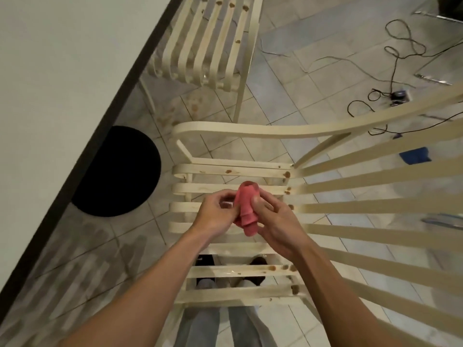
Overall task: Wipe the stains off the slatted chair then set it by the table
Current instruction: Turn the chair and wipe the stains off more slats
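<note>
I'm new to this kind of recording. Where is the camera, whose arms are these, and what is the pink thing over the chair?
There is no machine here. The single picture comes from a camera worn on a person's head, looking down, so the two bare arms are the wearer's own. The left hand and right hand both pinch a bunched pink cloth above the seat of a pale slatted chair. Brown stains dot its slats. The person's legs show through the gaps. A second chair stands farther off beside the white table on the left. Cables and a blue cloth lie on the tiled floor.
</note>
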### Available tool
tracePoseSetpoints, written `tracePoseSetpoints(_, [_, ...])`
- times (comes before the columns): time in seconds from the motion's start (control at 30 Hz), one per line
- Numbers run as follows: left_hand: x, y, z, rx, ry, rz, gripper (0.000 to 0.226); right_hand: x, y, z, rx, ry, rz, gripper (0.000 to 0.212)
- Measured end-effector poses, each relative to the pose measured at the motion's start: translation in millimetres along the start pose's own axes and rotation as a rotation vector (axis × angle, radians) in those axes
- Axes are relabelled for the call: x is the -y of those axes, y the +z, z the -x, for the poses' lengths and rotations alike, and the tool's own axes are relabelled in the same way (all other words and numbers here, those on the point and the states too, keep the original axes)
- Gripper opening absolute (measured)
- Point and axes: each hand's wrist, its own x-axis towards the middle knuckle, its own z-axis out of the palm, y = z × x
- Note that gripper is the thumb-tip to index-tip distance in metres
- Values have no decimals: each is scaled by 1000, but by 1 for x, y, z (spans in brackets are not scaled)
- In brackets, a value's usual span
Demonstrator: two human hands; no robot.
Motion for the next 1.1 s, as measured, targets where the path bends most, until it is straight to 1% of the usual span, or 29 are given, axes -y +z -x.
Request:
tracePoseSetpoints(0.1, [5, 13, -18, -104, 57, -144, 17, -1, -16, -17, 22, 20, -57, 57])
tracePoseSetpoints(0.17, [4, 18, -31, -101, 73, -247, 17, 1, -27, -28, 21, 59, -108, 56])
tracePoseSetpoints(0.2, [4, 18, -40, -53, 76, -313, 16, 4, -34, -33, 10, 77, -97, 54])
tracePoseSetpoints(0.27, [-4, 13, -56, 135, 63, -475, 24, 14, -47, -41, -20, 97, 5, 53])
tracePoseSetpoints(0.3, [-11, 10, -64, 205, 69, -539, 28, 21, -55, -45, -47, 95, 107, 53])
tracePoseSetpoints(0.33, [-21, 7, -72, 207, 106, -573, 29, 29, -62, -49, -83, 84, 237, 52])
tracePoseSetpoints(0.37, [-34, 5, -81, 138, 190, -579, 27, 38, -70, -55, -125, 66, 364, 49])
tracePoseSetpoints(0.43, [-62, 2, -99, -95, 476, -554, 19, 55, -86, -70, -189, 37, 570, 41])
tracePoseSetpoints(0.47, [-78, 2, -110, -194, 630, -580, 18, 64, -93, -79, -210, 15, 676, 45])
tracePoseSetpoints(0.5, [-90, 3, -124, -261, 739, -660, 20, 71, -102, -91, -223, -23, 815, 49])
tracePoseSetpoints(0.53, [-100, 3, -138, -279, 778, -790, 23, 77, -111, -104, -231, -64, 991, 52])
tracePoseSetpoints(0.57, [-107, 2, -153, -239, 732, -944, 28, 82, -119, -118, -239, -92, 1168, 53])
tracePoseSetpoints(0.6, [-108, 0, -167, -163, 621, -1081, 35, 86, -126, -131, -248, -99, 1314, 55])
tracePoseSetpoints(0.63, [-107, -1, -176, -82, 476, -1181, 48, 88, -133, -144, -255, -86, 1411, 56])
tracePoseSetpoints(0.67, [-102, -2, -185, -26, 362, -1217, 61, 88, -139, -156, -258, -60, 1481, 57])
tracePoseSetpoints(0.7, [-97, -3, -191, -20, 304, -1236, 71, 87, -145, -166, -256, -42, 1543, 55])
tracePoseSetpoints(0.73, [-93, -3, -195, -42, 299, -1247, 75, 86, -149, -174, -252, -30, 1597, 52])
tracePoseSetpoints(0.8, [-93, -1, -199, -50, 320, -1275, 73, 83, -158, -183, -245, -17, 1682, 47])
tracePoseSetpoints(0.9, [-96, -3, -207, 69, 247, -1283, 85, 74, -168, -192, -203, 19, 1741, 48])
tracePoseSetpoints(0.97, [-96, -4, -212, 101, 219, -1264, 86, 69, -173, -197, -184, 33, 1764, 48])
tracePoseSetpoints(1.03, [-94, -3, -211, 37, 267, -1250, 77, 65, -174, -203, -179, 60, 1787, 48])
tracePoseSetpoints(1.1, [-91, 1, -206, -113, 361, -1248, 67, 63, -175, -209, -157, 85, 1839, 45])
